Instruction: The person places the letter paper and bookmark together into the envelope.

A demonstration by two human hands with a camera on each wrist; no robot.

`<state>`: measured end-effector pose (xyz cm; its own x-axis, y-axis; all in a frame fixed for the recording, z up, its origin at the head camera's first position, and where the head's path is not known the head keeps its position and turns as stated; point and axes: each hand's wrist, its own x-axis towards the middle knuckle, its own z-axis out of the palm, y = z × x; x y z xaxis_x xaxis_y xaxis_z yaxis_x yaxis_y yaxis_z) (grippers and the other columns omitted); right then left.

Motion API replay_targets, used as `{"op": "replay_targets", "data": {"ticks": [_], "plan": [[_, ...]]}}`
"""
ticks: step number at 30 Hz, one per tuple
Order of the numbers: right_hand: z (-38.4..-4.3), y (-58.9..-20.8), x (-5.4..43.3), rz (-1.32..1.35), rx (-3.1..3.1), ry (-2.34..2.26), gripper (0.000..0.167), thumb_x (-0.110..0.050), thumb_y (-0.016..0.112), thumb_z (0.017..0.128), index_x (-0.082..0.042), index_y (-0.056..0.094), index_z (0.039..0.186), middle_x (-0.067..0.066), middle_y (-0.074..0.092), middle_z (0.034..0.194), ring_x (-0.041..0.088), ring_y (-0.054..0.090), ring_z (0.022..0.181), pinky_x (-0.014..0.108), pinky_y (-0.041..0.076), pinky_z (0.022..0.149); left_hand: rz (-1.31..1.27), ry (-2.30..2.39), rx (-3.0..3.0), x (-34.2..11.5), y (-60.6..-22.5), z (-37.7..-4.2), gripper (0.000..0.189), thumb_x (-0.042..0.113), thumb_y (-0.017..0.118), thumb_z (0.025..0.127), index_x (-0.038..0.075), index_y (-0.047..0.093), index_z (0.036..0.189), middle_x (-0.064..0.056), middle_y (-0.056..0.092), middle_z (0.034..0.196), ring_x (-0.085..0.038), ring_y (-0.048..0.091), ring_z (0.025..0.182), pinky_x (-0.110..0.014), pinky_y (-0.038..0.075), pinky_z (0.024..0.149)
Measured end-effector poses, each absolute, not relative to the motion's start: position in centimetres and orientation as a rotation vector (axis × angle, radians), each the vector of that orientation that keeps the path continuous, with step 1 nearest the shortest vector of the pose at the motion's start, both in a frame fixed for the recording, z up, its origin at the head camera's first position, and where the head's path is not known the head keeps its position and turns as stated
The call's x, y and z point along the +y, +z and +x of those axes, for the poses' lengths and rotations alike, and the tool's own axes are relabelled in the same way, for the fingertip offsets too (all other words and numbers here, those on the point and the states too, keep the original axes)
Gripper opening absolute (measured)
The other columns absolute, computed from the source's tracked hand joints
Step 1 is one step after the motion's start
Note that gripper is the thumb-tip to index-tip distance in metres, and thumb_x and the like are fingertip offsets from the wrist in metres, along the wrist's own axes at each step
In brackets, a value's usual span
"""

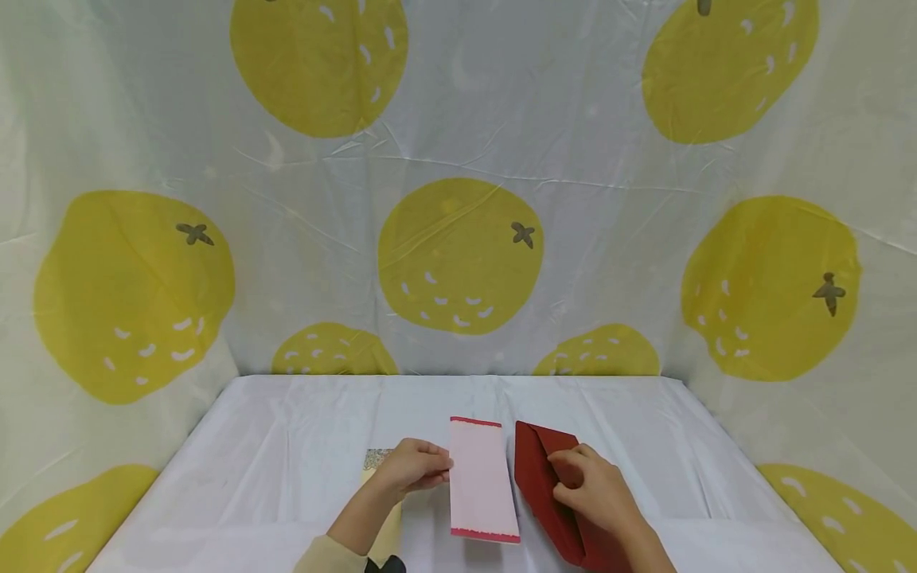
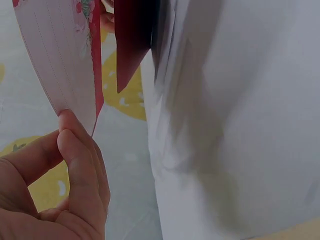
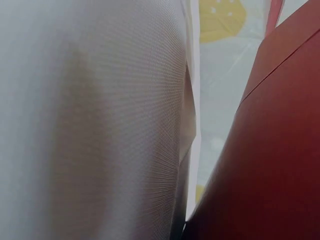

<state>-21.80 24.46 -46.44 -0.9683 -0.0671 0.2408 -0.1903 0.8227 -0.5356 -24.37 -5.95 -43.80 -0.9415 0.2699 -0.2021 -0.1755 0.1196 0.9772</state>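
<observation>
Both hands (image 1: pixel 419 464) (image 1: pixel 596 487) full — pink card (image 1: pixel 483 481), env. (image 1: pixel 532 465) edges just apart.

- The left hand (image 1: pixel 415 468) partly hid a flat cream paper piece with a patterned end (image 1: pixel 388 535).
- The right wrist view's edge cut off a folded dark-red paper envelope (image 3: pixel 280 125).

Tight middle, roomy flanks

Only a slim gap parts the pale pink rectangular paper card with red ends (image 1: pixel 483 481) from the dark red paper envelope (image 1: pixel 537 473). The left grip (image 1: pixel 413 465) bars the card's left edge; the right grip (image 1: pixel 593 487) bars the envelope's right side. Open white cloth-covered surface (image 1: pixel 301 446) lies beyond and on both flanks, ending at the fruit-printed fabric walls (image 1: pixel 609 263).
</observation>
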Motion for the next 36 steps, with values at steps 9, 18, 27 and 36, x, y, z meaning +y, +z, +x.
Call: {"op": "replay_targets", "data": {"ticks": [9,18,27,36], "plan": [[-21.8,-46.5,24.6,0.216,-2.773,0.829,0.036,-0.016,0.075,0.069,-0.025,0.071,0.104,-0.013,0.057,0.094,0.006,0.051,0.073,0.026,0.045,0.064,0.108,1.895,2.064,-3.6,-43.7,-24.8,0.016,0.004,0.070,0.087,-0.009,0.067,0.096,-0.004,0.067,0.071,-0.007,0.065,0.062,-0.017,0.055,0.060],[-22.0,-46.7,24.6,0.229,-2.772,0.826,0.035,-0.016,0.075,0.071,-0.025,0.071,0.104,-0.013,0.057,0.094,0.007,0.053,0.076,0.027,0.048,0.066,0.083,1.907,2.060,-1.7,-44.2,-25.2,0.009,-0.001,0.070,0.085,-0.008,0.068,0.090,-0.004,0.066,0.067,-0.006,0.062,0.058,-0.016,0.053,0.057],[-21.8,-46.6,24.5,0.219,-2.789,0.822,0.034,-0.016,0.074,0.071,-0.024,0.071,0.103,-0.013,0.056,0.094,0.007,0.051,0.073,0.027,0.046,0.064,0.084,1.834,2.171,0.2,-43.6,-25.1,0.007,0.000,0.072,0.084,-0.005,0.067,0.087,-0.007,0.066,0.068,-0.009,0.064,0.057,-0.019,0.055,0.057],[-21.8,-46.6,24.3,0.202,-2.791,0.814,0.032,-0.016,0.077,0.071,-0.024,0.071,0.102,-0.012,0.056,0.092,0.007,0.051,0.073,0.027,0.046,0.065,0.079,1.829,2.243,2.0,-43.4,-25.2,0.007,-0.005,0.072,0.080,-0.005,0.066,0.078,-0.008,0.065,0.062,-0.009,0.062,0.052,-0.020,0.055,0.054]]}}
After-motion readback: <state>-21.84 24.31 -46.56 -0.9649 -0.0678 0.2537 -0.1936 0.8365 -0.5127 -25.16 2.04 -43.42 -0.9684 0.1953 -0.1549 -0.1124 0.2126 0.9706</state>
